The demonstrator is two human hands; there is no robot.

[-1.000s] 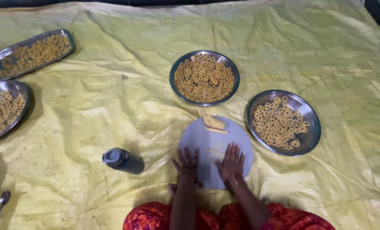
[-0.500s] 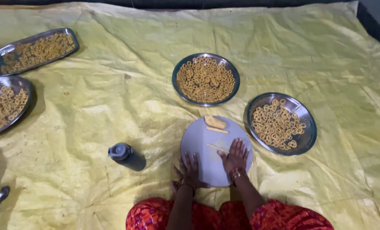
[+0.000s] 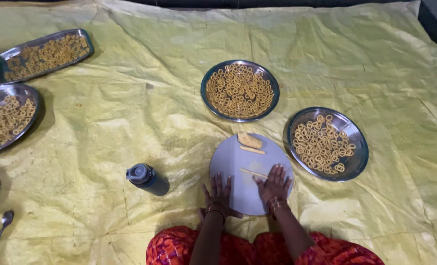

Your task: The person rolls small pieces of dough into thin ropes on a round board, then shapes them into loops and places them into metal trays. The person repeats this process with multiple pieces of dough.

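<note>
Hands first: I see my left hand (image 3: 219, 195) lying flat with its fingers spread on the near left edge of a round grey board (image 3: 250, 174), holding nothing, and my right hand (image 3: 274, 184) likewise flat and spread on the board's near right part, its fingertips touching a thin rolled dough strip (image 3: 254, 172) that runs across the board. Nothing is pinched in either hand. Farther up the board I make out a lump of dough (image 3: 250, 141) at the far rim and a second short strip (image 3: 252, 150) just beside it. Beyond the board sits a round steel plate (image 3: 240, 90) packed with small dough rings, and to the right a second steel plate (image 3: 328, 143) only partly covered with rings, nearly touching the board. Left of my left hand stands a dark bottle (image 3: 147, 178), upright on the yellow sheet (image 3: 130, 113). Well apart at the far left I see a rectangular tray (image 3: 43, 54) of rings, another round plate (image 3: 5, 122) of rings, and a spoon (image 3: 0, 232) near the lower corner.
</note>
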